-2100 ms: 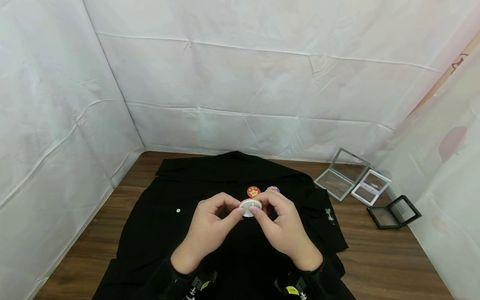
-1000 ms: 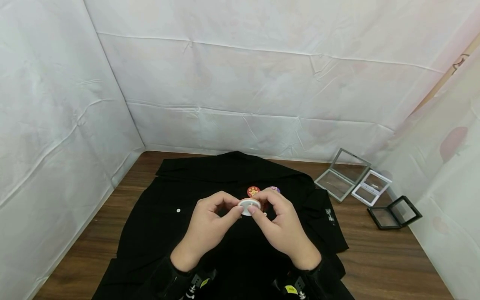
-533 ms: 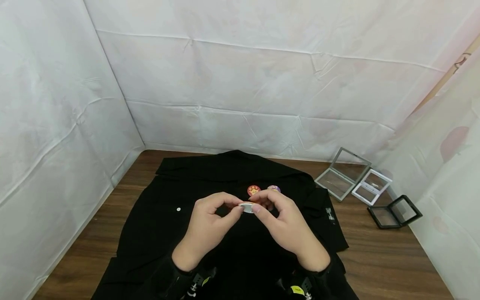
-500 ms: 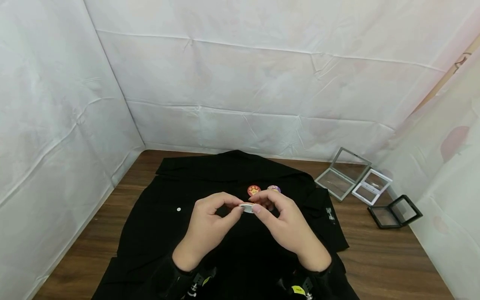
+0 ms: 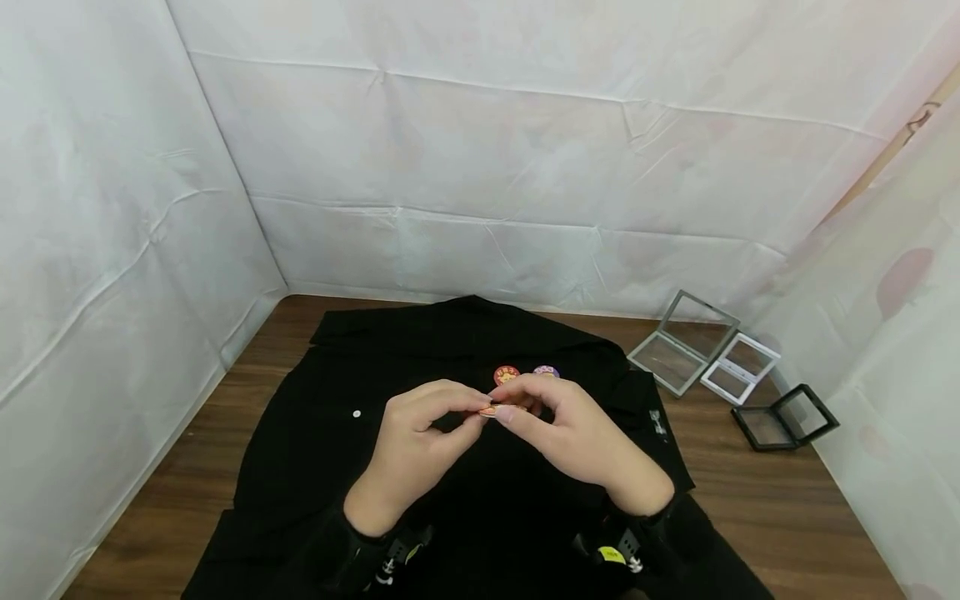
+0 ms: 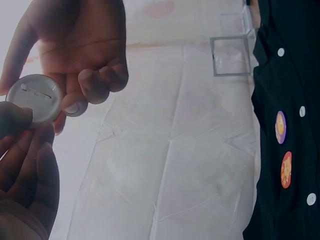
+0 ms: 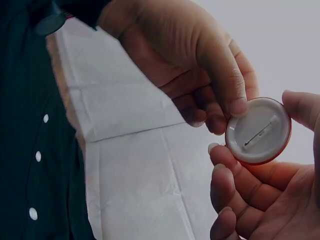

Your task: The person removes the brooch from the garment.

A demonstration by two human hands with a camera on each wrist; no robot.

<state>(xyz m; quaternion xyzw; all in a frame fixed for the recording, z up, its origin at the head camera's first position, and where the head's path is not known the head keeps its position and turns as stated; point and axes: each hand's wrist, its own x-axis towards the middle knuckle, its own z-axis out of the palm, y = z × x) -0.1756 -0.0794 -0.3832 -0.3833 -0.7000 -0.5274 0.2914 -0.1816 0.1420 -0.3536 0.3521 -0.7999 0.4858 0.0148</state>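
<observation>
A round pin-back button badge (image 5: 491,410) is held between both hands over a black shirt (image 5: 405,350) laid flat. My left hand (image 5: 420,442) pinches its left edge with thumb and fingers. On the other edge, my right hand (image 5: 573,433) pinches it too. Seen from the head, the badge is nearly edge-on with an orange rim showing. Both wrist views show the white back of the badge (image 7: 256,137) and its metal pin; whether the pin is fastened I cannot tell. A red badge (image 5: 506,375) and a purple badge (image 5: 546,371) sit on the shirt just beyond the hands.
At the right of the wooden table (image 5: 795,517) stand a grey folding frame (image 5: 670,367), a white one (image 5: 729,385) and a black one (image 5: 776,427), all unfolded. A white shirt button (image 5: 357,414) shows left of the hands. White cloth walls (image 5: 480,167) enclose the table.
The badge has tipped from showing its white back to nearly edge-on, its orange rim now visible from the head. The right wrist has swung outward to the right; both hands keep pinching it.
</observation>
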